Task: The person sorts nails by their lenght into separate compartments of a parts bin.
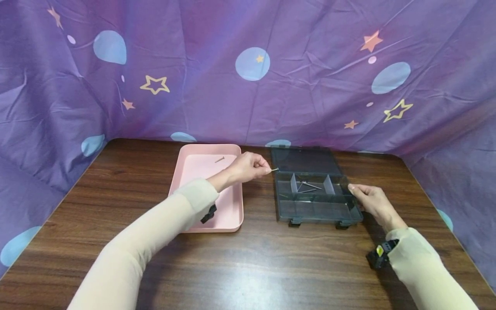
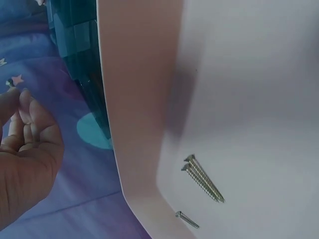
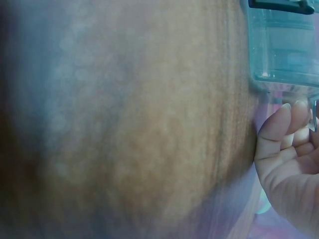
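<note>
My left hand (image 1: 249, 168) pinches a small screw (image 1: 274, 169) between thumb and fingertip, its head pointing toward the box. It is just off the left side of a dark see-through organizer box (image 1: 321, 212), whose lid (image 1: 306, 160) lies back. In the box's middle back compartment lie several long, thin metal screws (image 1: 312, 185). The right hand (image 1: 373, 204) grips the box's right edge, thumb at the rim. Beneath the left arm stands a pink tray (image 1: 238, 217). Two long screws (image 2: 204, 178) side by side and a shorter screw (image 2: 187, 219) lie in it in the left wrist view.
Pale dividers (image 1: 329, 184) split the box's back row. Two black latches (image 1: 295, 222) stick out at its front. Everything stands on a dark wooden table (image 1: 248, 267), with a purple star-patterned cloth (image 1: 217, 103) hanging behind and at the sides.
</note>
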Tool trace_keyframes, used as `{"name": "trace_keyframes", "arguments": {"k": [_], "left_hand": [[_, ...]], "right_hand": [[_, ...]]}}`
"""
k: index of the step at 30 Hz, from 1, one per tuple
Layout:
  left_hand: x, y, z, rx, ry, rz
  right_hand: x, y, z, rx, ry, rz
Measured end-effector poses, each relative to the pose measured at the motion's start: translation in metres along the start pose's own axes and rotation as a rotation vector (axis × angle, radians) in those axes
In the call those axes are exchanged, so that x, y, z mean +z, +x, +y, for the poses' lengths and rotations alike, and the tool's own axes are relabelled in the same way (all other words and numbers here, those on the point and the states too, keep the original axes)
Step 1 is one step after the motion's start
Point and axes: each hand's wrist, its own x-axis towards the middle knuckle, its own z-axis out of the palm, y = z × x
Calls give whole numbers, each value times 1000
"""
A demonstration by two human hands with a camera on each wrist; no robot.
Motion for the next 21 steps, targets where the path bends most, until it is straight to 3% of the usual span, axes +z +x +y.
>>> {"name": "trace_keyframes", "arguments": {"k": [10, 21], "left_hand": [[8, 7, 2, 13, 101, 0], [19, 12, 10, -21, 115, -8]], "right_hand": [[1, 0, -1, 16, -4, 6], [0, -1, -2, 15, -6, -6]]}}
